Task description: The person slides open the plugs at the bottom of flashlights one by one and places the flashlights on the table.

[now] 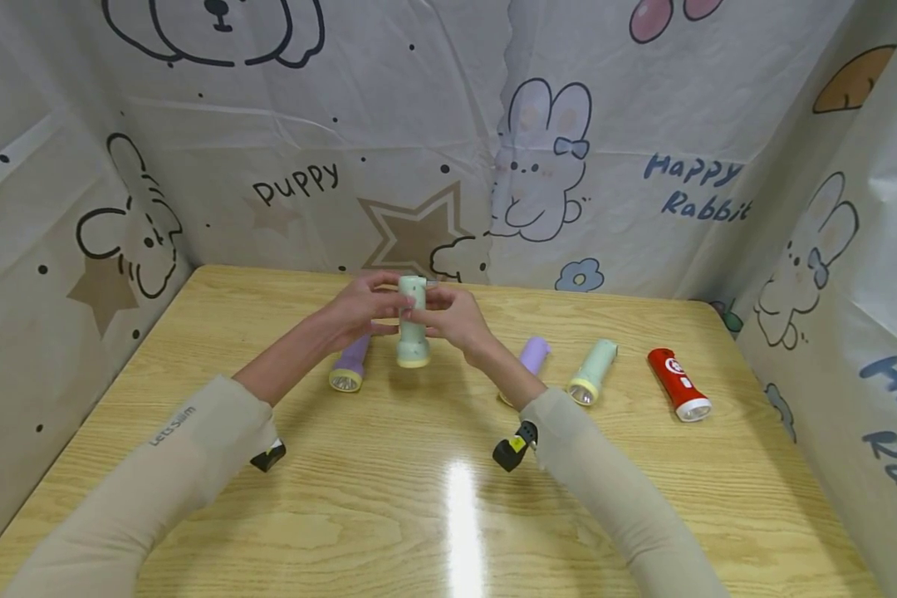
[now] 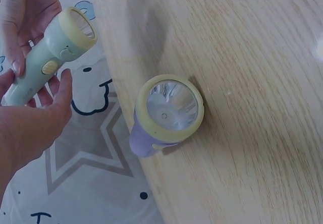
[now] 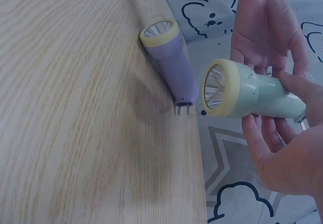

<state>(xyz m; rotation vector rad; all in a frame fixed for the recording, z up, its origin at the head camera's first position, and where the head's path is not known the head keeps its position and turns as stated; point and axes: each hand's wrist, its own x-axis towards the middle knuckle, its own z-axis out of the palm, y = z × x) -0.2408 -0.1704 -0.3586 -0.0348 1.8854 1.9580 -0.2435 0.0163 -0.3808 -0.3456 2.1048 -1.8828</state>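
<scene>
A pale green flashlight [image 1: 413, 332] with a cream lens ring is held off the table between both hands, lens end down in the head view. My left hand [image 1: 357, 309] grips its body from the left. From the right, my right hand [image 1: 458, 320] holds it too, thumb [image 3: 298, 85] across the barrel and fingers beneath. A cream switch [image 2: 50, 67] shows on its side in the left wrist view. At the tail, metal prongs [image 3: 303, 125] stick out. Below the left hand lies a purple flashlight [image 1: 353, 364], its own plug prongs folded out in the right wrist view.
Right of the hands, a second purple flashlight [image 1: 534, 355] is partly covered by the right forearm. Beside it lie another green flashlight [image 1: 595, 370] and a red one [image 1: 674, 378] with a white lens ring. Printed cloth [image 1: 269, 116] walls the wooden table [image 1: 389, 498] at back and sides.
</scene>
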